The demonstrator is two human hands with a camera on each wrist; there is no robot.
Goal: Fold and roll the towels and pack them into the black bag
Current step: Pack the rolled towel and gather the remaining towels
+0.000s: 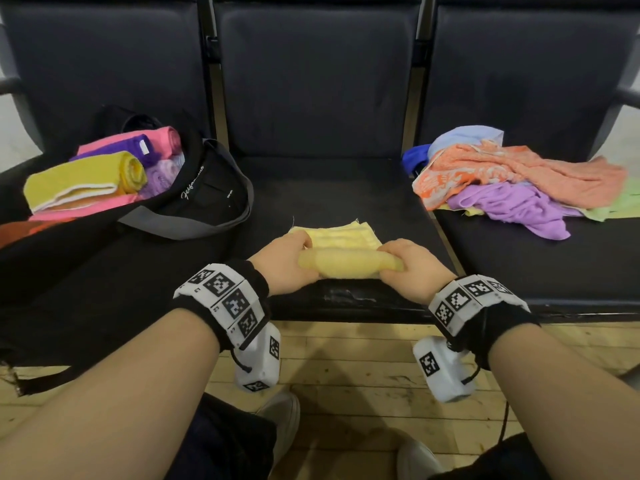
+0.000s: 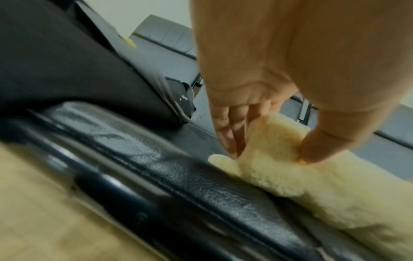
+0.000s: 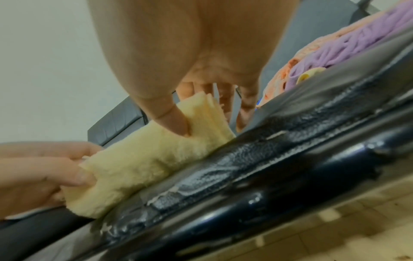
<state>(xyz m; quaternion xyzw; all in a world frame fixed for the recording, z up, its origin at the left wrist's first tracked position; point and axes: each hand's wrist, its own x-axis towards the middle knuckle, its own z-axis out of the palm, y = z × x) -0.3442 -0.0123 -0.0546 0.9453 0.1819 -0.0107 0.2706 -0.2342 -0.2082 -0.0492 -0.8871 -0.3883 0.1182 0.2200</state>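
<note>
1. Right now you are mid-roll on the pale yellow towel [image 1: 348,263], which lies at the front edge of the middle seat [image 1: 346,195], just ahead of you.
2. Your left hand [image 1: 285,268] grasps the roll's left end, thumb pressed into the pile and fingers curled behind it; your right hand [image 1: 414,268] grips the right end the same way.
3. The roll's long axis runs left to right, parallel to the seat edge; the unrolled flat tail points away from you, toward the seat back.
4. Next, judging by that tail, you need to turn the roll away from you evenly with both hands, keeping the ends level so it does not cone.
5. Afterwards it belongs in the black bag [image 1: 194,199] on your left, beside the rolled towels [image 1: 104,174] already in it; the loose towel pile [image 1: 512,181] waits on the right seat.
</note>
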